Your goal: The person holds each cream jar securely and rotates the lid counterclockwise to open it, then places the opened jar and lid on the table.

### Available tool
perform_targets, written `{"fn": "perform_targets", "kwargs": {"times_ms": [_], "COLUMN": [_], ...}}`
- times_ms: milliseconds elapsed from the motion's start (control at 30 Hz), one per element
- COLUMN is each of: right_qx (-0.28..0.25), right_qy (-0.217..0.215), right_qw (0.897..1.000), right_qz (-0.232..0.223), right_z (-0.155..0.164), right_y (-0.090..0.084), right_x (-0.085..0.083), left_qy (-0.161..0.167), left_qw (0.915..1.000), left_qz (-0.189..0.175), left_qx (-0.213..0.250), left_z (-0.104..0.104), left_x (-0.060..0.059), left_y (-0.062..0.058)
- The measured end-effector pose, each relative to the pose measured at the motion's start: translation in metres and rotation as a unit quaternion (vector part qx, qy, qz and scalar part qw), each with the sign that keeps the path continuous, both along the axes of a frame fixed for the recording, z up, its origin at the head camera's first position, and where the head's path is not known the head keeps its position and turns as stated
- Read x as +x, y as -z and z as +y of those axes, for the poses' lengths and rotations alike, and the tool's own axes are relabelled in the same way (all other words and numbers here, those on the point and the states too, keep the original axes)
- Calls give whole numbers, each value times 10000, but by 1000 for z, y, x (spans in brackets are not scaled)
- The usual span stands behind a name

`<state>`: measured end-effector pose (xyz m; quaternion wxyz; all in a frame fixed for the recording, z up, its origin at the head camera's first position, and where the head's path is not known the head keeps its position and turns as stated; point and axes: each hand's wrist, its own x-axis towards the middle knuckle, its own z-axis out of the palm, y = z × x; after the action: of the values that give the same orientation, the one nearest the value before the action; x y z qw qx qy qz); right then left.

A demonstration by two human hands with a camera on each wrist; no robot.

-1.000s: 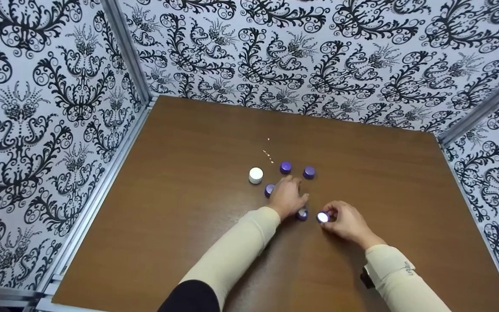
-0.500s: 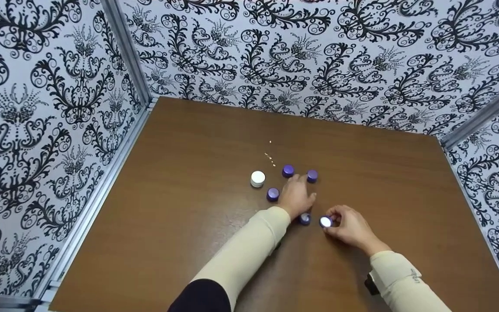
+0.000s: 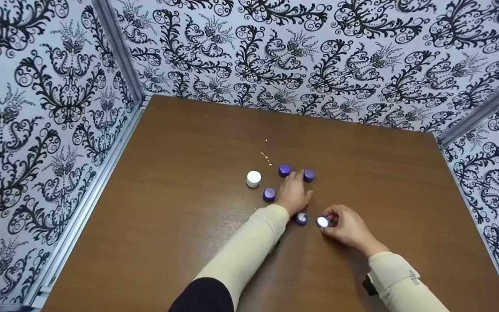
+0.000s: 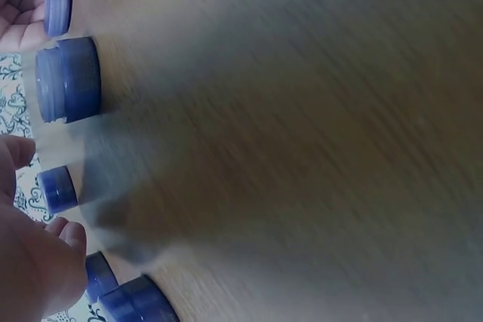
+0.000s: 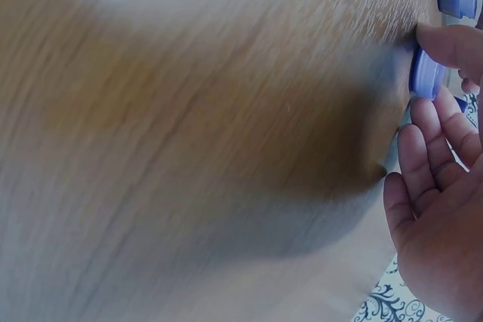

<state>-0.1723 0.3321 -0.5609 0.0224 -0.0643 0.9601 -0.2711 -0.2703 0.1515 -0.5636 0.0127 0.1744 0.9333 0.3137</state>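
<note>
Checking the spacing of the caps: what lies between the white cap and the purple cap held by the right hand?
In the head view, one purple cap and the left hand lie between the white cap and the held cap.

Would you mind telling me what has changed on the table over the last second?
The left hand has slid away from the person, from beside the near purple cap up toward the two far purple caps. The right hand still pinches its purple cap. The white cap and the other caps have not moved.
</note>
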Motion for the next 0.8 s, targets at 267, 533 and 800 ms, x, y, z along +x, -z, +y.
{"fn": "perform_targets", "kwargs": {"times_ms": [267,533,800], "right_qx": [-35,-15,68], "right_qy": [-92,-119,-59], "right_qw": [9999,9999,10000], "right_qz": [137,112,-10], "right_z": [0,2,2], "right_y": [0,1,1], "right_x": [-3,-4,-3], "left_qy": [-129,-82,-37], "left_qw": [9999,9997,9999], "left_qz": [-35,192,99], "left_qx": [47,-90,-34], "left_z": [5,12,16], "left_x": [-6,-12,-19], "left_y": [4,6,8]}}
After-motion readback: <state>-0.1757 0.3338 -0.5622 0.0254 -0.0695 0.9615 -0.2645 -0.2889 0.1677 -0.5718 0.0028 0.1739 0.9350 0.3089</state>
